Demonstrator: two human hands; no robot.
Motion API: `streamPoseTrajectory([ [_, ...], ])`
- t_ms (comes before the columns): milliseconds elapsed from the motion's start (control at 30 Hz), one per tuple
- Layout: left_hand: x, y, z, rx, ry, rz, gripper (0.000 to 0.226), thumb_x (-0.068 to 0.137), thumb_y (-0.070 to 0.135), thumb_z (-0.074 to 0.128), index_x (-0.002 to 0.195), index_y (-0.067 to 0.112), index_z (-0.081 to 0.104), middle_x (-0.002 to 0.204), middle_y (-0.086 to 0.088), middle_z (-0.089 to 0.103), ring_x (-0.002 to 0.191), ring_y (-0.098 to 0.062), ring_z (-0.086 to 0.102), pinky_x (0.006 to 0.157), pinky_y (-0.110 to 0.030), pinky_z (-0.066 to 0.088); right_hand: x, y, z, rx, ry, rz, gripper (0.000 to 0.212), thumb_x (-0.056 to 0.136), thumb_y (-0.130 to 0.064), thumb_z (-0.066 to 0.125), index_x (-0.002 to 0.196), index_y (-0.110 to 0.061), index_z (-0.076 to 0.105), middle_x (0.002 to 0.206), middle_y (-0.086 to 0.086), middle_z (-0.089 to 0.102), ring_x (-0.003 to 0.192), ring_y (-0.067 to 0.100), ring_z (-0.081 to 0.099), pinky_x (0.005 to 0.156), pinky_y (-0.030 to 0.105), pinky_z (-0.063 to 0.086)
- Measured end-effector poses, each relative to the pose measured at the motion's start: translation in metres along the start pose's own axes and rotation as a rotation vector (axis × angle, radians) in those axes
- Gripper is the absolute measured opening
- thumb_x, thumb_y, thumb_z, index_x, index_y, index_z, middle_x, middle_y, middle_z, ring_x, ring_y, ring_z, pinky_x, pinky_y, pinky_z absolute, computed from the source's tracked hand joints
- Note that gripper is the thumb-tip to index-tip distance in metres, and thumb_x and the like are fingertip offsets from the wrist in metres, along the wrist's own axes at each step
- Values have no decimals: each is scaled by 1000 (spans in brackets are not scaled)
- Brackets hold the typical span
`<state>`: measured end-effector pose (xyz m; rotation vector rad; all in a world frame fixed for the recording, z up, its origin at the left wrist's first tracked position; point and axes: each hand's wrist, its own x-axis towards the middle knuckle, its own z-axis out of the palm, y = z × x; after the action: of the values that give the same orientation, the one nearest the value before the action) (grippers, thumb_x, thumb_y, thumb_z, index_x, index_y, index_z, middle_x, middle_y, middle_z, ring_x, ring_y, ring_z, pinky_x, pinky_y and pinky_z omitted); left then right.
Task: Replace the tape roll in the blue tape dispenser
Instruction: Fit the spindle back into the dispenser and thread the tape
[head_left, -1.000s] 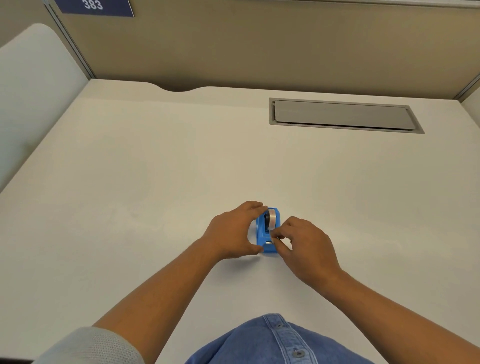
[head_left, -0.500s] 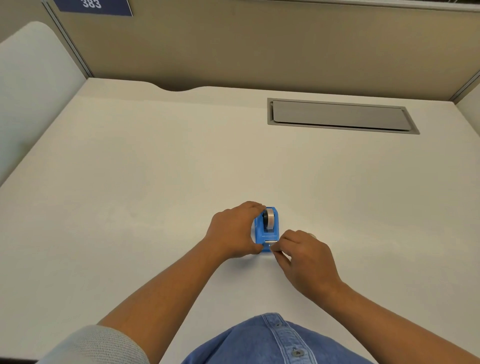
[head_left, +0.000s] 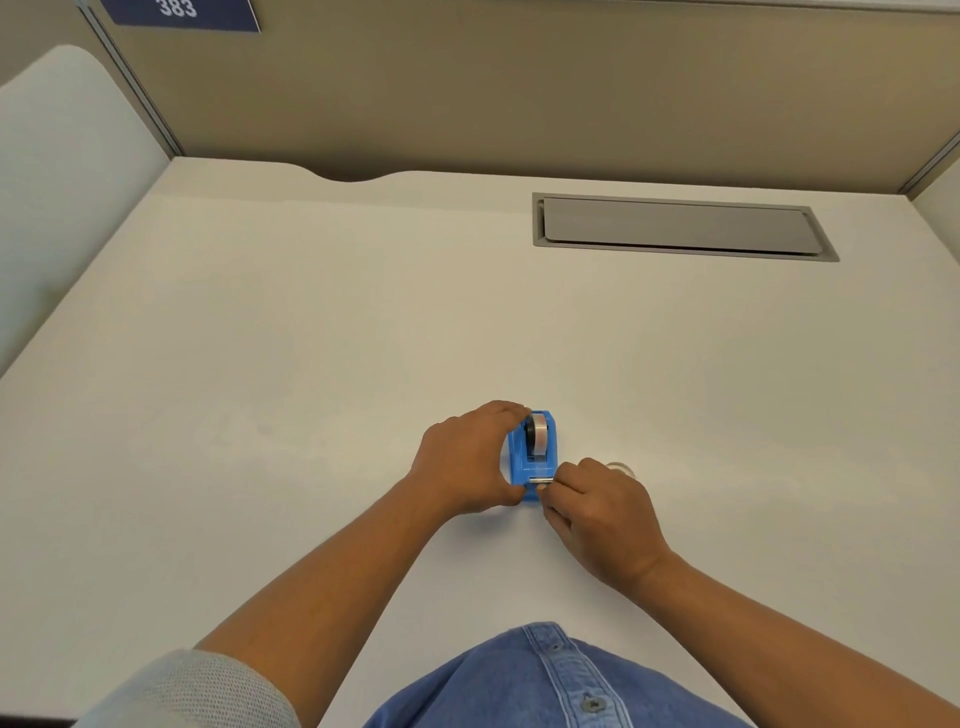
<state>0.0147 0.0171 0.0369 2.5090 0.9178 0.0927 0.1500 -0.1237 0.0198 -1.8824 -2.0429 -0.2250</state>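
Note:
The blue tape dispenser (head_left: 521, 460) stands on the white desk (head_left: 311, 364) near its front middle. A tape roll (head_left: 538, 433) sits in the dispenser's cradle. My left hand (head_left: 465, 460) wraps the dispenser's left side, thumb at the front and fingers over the back. My right hand (head_left: 597, 512) is at the dispenser's front right, its fingertips pinched together at the metal cutter (head_left: 540, 480); the tape end between them is too small to make out. A clear, round object (head_left: 621, 467), possibly another roll, peeks out just behind my right hand.
A grey cable hatch (head_left: 680, 226) is set into the desk at the back right. Beige partition walls (head_left: 519, 78) close off the back and sides. A blue sign reading 383 (head_left: 179, 13) hangs at the top left.
My right hand has slid from the roll toward the cutter at the dispenser's front. The clear round object behind it has come into view. My left hand keeps its hold.

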Motion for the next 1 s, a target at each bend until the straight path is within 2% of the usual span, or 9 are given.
streamPoseTrajectory([
  [133, 1, -1, 1, -5, -2, -1, 90, 61, 52, 78, 139, 35, 39, 142, 17, 49, 101, -10, 63, 75, -24, 43, -4, 1, 4, 8, -2, -21, 23, 69, -14, 85, 88, -8, 73, 72, 7, 68, 53, 20, 58, 46, 25, 48],
  [233, 1, -1, 2, -8, -3, -5, 90, 61, 51, 78, 140, 36, 37, 143, 18, 47, 100, -11, 63, 77, -27, 46, -9, 2, 3, -19, 1, -22, 26, 70, -12, 84, 93, -7, 74, 75, 6, 69, 55, 20, 59, 45, 25, 45],
  [367, 3, -2, 2, 4, -15, -6, 91, 63, 49, 77, 142, 34, 34, 146, 17, 43, 101, -11, 62, 77, -27, 47, -18, 1, 1, -54, -38, 2, 40, 71, -14, 83, 109, -8, 72, 84, 6, 73, 59, 22, 61, 46, 27, 48],
  [500, 2, -3, 3, -21, -52, -18, 98, 61, 54, 75, 145, 35, 29, 152, 19, 34, 107, -10, 61, 80, -27, 46, -20, -7, -2, -89, -150, 77, 50, 72, -18, 83, 119, -12, 68, 75, 3, 68, 56, 19, 56, 41, 27, 43],
  [633, 2, -3, 5, -20, -35, -20, 97, 64, 55, 74, 146, 34, 28, 153, 19, 33, 108, -10, 60, 81, -26, 46, -18, -19, -3, -124, -235, 127, 53, 69, -17, 81, 120, -11, 67, 69, 1, 61, 53, 18, 53, 36, 28, 36],
  [800, 2, -1, 7, -42, -7, -21, 93, 66, 52, 75, 146, 32, 31, 151, 16, 37, 107, -11, 61, 86, -29, 47, -11, -30, -5, -185, -296, 157, 53, 61, -16, 83, 112, -7, 71, 71, 3, 65, 48, 19, 54, 36, 26, 25],
  [1000, 2, 0, 5, -31, 8, -12, 93, 63, 52, 77, 144, 30, 36, 146, 14, 44, 100, -12, 63, 85, -31, 50, -6, -36, -5, -189, -375, 151, 54, 56, -14, 86, 108, -3, 72, 71, 6, 68, 44, 19, 54, 38, 24, 23],
])
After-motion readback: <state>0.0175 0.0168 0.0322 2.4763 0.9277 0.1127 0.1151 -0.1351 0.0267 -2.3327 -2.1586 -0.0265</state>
